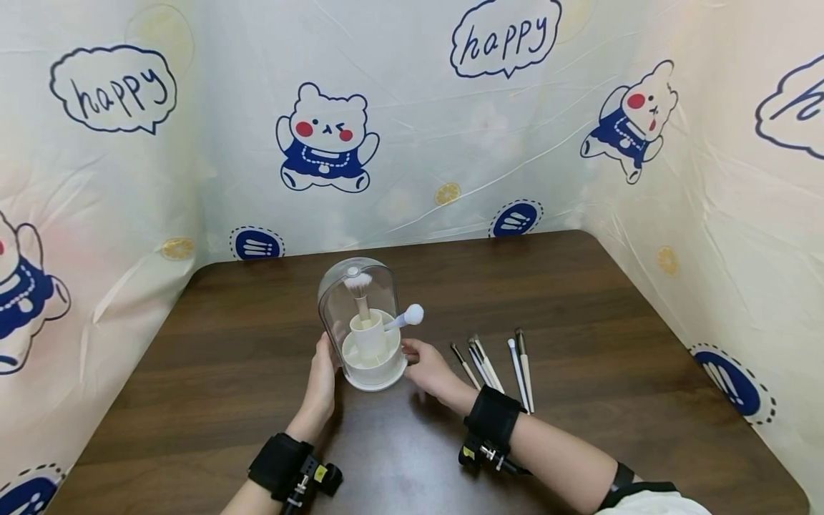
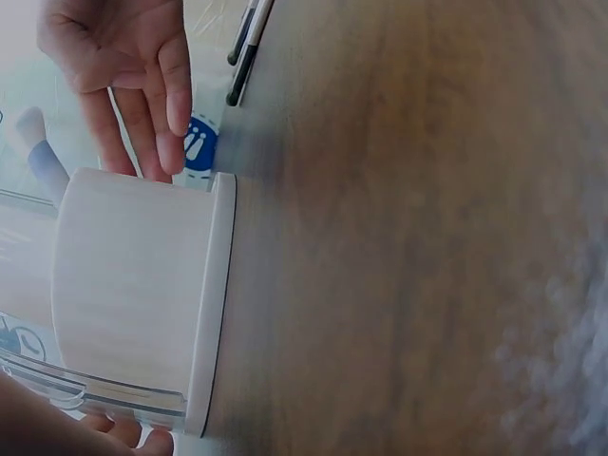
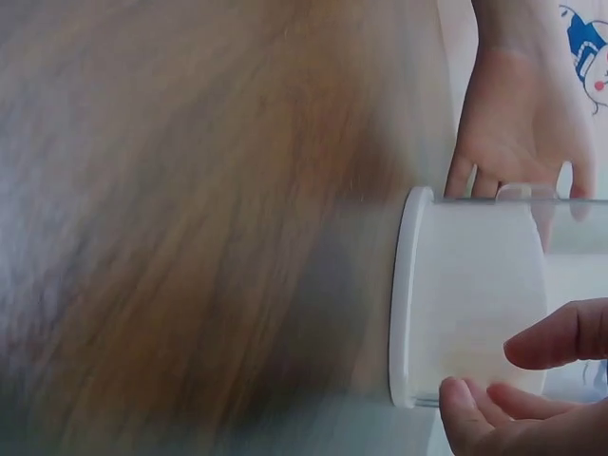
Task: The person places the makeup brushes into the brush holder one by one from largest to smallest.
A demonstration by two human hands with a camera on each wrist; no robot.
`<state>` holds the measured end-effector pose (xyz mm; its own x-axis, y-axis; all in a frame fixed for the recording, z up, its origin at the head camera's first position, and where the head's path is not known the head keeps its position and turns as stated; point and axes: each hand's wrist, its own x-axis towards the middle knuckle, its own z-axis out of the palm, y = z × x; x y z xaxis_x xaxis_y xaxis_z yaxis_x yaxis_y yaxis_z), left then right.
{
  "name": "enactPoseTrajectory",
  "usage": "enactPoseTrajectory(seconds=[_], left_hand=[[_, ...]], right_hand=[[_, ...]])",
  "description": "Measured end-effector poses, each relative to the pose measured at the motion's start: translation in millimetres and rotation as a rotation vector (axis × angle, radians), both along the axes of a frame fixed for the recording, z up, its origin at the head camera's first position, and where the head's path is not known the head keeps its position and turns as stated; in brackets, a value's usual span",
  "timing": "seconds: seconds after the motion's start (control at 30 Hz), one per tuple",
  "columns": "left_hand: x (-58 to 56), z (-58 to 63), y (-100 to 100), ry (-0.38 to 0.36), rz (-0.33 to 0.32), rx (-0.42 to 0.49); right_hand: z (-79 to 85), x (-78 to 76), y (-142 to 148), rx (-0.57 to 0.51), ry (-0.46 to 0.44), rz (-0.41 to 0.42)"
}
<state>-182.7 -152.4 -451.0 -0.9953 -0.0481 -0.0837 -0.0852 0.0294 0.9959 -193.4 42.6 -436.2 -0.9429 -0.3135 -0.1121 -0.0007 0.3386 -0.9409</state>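
A round white makeup brush holder (image 1: 376, 378) stands upright on the table under a clear domed cover (image 1: 330, 297). The cover's right front is open, and a pale lilac brush (image 1: 412, 315) leans out through it. A beige-handled brush (image 1: 363, 306) with a fluffy white head stands in the raised middle cup. My left hand (image 1: 320, 383) rests along the left side of the cover, its fingers straight, as the right wrist view also shows. Beside the base on the right is my right hand (image 1: 433, 370), fingertips close at the white wall and thumb apart from them.
Several slim makeup brushes (image 1: 486, 365) lie on the brown wooden table (image 1: 257, 336) to the right, partly behind my right forearm. Printed curtains (image 1: 412, 143) enclose the table's back and sides. Both wrists wear black camera straps (image 1: 280, 465).
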Motion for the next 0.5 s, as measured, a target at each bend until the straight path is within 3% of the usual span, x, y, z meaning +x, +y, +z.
enactPoseTrajectory(seconds=[0.5], left_hand=[[0.2,-0.3,0.5,-0.001,0.003,0.003]], right_hand=[[0.8,-2.4,-7.3,-0.014,-0.003,-0.022]])
